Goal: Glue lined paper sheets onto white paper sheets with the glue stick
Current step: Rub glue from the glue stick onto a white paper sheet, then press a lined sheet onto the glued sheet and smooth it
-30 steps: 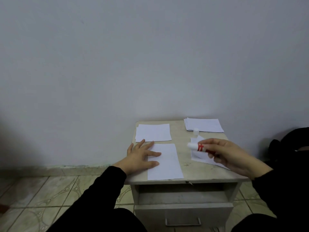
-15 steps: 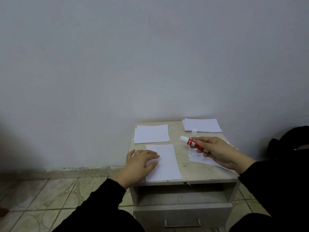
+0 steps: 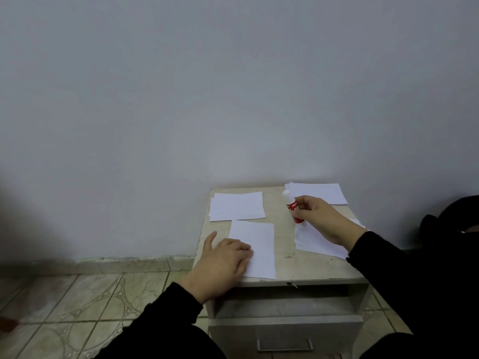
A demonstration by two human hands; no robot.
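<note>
We judge the step in hand to be setting the glue stick aside, or capping it, so the next sheet can be laid on. To do this well we should keep our left hand [image 3: 225, 264] pressing the single white rectangular paper sheet [image 3: 255, 248] flat, so it cannot slide on the small pale stone-patterned counter [image 3: 285, 244]. We should also keep the stick's white end off the loose paper; whether that end is capped or bare we cannot tell. A stray smear on the sheets would likely stick pages together, so the stick is best parked on bare counter.

Our right hand [image 3: 317, 216] is closed around the red-and-white glue stick [image 3: 293, 207], fingers and thumb curled on its red barrel, the white end pointing up and away toward the wall. The stick is held over the far right part of the counter, just in front of the stack of white sheets at the far right corner [image 3: 324, 193]. That wrist lies over the slanted pile of white sheets at the right edge [image 3: 315, 242].

Our left hand is relaxed, fingers loosely bent and resting on the near left part of the single sheet, gripping nothing. Another stack of white sheets at the far left [image 3: 237, 206] lies just beyond that sheet. Lines on any sheet are too faint to make out.
</note>
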